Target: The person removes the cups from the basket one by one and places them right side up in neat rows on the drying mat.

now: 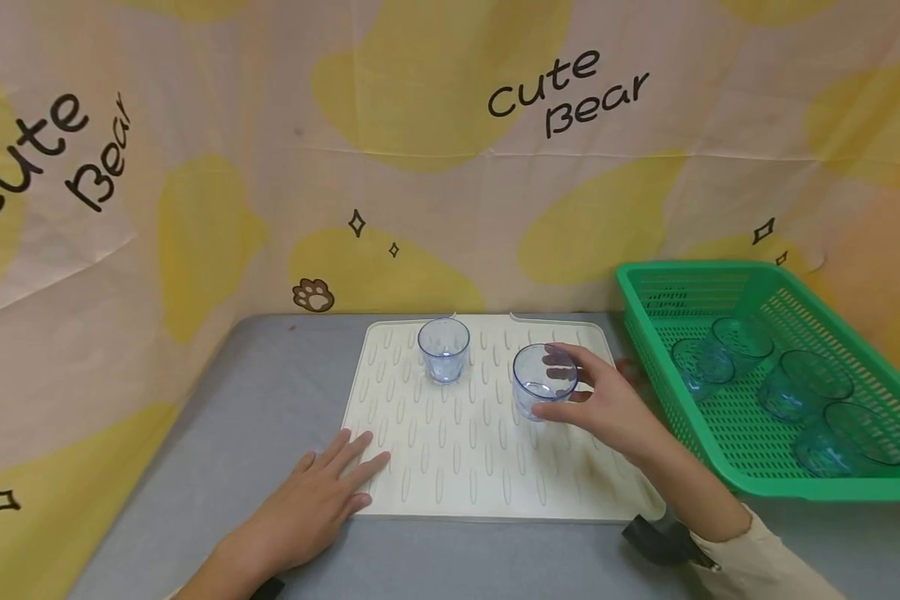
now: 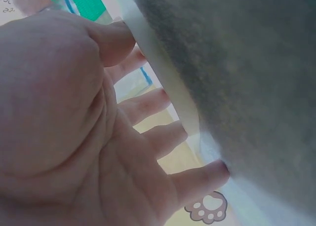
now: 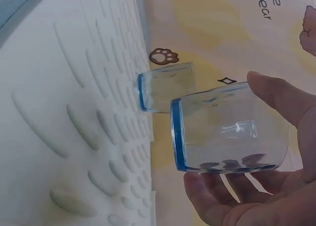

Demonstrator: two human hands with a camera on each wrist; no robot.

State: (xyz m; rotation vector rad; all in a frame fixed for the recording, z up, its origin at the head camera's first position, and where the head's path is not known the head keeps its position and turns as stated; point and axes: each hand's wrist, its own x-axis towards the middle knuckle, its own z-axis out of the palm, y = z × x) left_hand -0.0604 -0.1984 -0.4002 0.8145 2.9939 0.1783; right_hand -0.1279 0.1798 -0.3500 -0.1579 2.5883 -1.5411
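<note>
My right hand (image 1: 615, 408) grips a clear bluish drinking glass (image 1: 543, 383) by its side, thumb on one side and fingers on the other. The held glass (image 3: 232, 130) is upright, its blue-tinted base facing the white ridged mat (image 1: 457, 467) close below. A second, similar glass (image 1: 444, 354) stands upright on the mat, farther back and to the left. At the mat's front left edge, my left hand (image 1: 311, 504) rests with its fingers spread and straight. The left wrist view shows those fingertips (image 2: 217, 172) right at the mat's edge.
To the right stands a green slatted basket (image 1: 765, 490) with several similar glasses (image 1: 806, 385) in it. A grey cloth (image 1: 270, 400) covers the table under the mat. Behind hangs a yellow-patterned curtain (image 1: 420, 108) with printed lettering.
</note>
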